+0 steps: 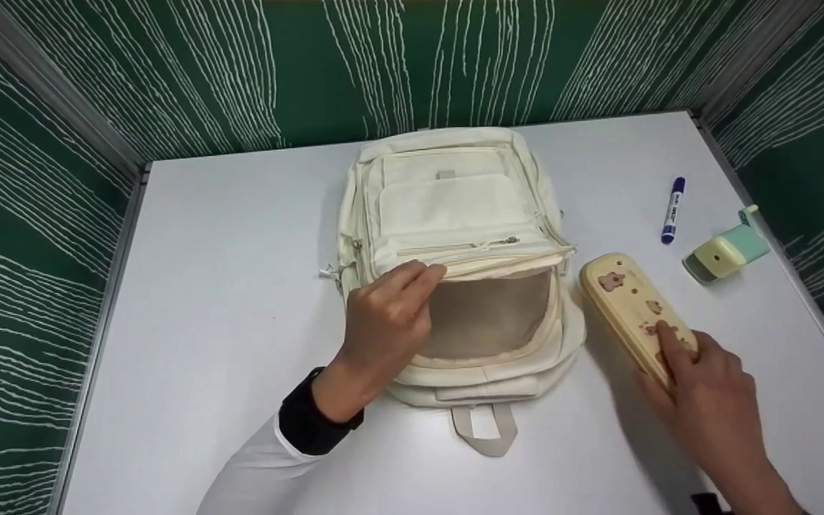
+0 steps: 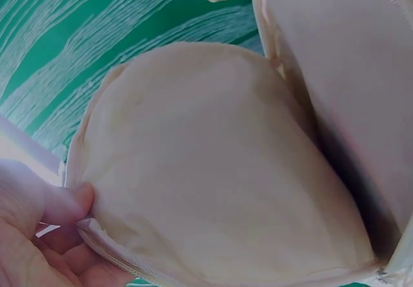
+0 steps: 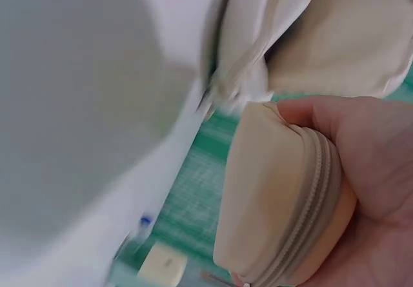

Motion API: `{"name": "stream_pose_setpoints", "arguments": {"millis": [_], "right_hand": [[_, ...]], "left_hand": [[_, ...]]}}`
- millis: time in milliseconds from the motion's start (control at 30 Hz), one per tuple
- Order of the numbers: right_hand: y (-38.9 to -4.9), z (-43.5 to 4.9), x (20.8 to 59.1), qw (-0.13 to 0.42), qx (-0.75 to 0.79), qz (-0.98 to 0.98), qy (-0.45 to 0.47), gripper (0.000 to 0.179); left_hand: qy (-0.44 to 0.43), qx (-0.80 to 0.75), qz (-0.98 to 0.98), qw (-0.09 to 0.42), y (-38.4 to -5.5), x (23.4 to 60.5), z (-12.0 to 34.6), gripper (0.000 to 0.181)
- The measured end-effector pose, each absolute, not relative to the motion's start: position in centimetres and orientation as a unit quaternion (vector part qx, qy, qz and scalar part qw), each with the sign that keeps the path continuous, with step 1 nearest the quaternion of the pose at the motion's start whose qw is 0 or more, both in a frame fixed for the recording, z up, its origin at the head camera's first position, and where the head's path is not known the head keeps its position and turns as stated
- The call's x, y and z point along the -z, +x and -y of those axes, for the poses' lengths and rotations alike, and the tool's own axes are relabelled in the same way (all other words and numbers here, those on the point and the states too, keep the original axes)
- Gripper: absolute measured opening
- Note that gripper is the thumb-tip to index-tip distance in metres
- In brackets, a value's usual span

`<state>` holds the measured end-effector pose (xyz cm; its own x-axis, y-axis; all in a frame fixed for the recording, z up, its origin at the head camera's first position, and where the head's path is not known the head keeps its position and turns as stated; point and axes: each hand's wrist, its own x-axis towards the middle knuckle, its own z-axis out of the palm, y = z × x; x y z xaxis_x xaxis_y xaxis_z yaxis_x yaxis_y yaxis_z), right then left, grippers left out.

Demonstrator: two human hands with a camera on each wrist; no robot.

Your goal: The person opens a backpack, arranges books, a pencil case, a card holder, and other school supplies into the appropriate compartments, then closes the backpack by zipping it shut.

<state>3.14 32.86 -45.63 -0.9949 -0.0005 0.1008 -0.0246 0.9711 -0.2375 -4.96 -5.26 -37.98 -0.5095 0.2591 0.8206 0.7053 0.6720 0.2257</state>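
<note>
A cream backpack (image 1: 455, 207) lies on the table with its main compartment unzipped and its top loop toward the person. My left hand (image 1: 390, 315) pinches the edge of the lifted front flap, and the pale lining (image 2: 213, 164) shows in the left wrist view. To the right of the backpack, my right hand (image 1: 716, 390) grips a yellow pencil case (image 1: 626, 300) with small brown bear pictures, thumb on top. Its zipper (image 3: 310, 203) runs along the side in the right wrist view. The case's far end points toward the backpack's side.
A blue marker (image 1: 673, 211) lies on the white table (image 1: 226, 300) at the right. Beside it stands a green and yellow pencil sharpener (image 1: 727, 254) with a crank. Green panels with white streaks (image 1: 319, 64) enclose the back and sides.
</note>
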Motion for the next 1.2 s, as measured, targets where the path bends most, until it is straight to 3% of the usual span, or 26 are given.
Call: {"name": "stream_pose_setpoints", "arguments": {"millis": [133,333,500,1000,1200], "right_hand": [[3.0,-30.3,45.4,0.067,-0.113,0.989,0.063,0.080],[1.4,-27.5,45.7,0.140,-0.118,0.967,0.176,0.076],[-0.6,-25.5,45.9,0.150,-0.110,0.955,0.230,0.074],[-1.5,-22.5,42.7,0.157,-0.099,0.937,0.296,0.066],[-4.4,-20.0,45.1,0.199,-0.120,0.922,0.309,0.042]], "left_hand": [[-0.296,0.282,0.820,0.401,-4.9,37.9,5.3,0.041],[-0.303,0.277,0.813,0.413,-4.7,38.0,5.1,0.038],[-0.306,0.260,0.812,0.424,-4.2,38.2,4.9,0.030],[-0.305,0.253,0.813,0.427,-3.7,38.3,4.8,0.031],[-0.305,0.248,0.817,0.423,-3.5,38.2,4.8,0.032]]}}
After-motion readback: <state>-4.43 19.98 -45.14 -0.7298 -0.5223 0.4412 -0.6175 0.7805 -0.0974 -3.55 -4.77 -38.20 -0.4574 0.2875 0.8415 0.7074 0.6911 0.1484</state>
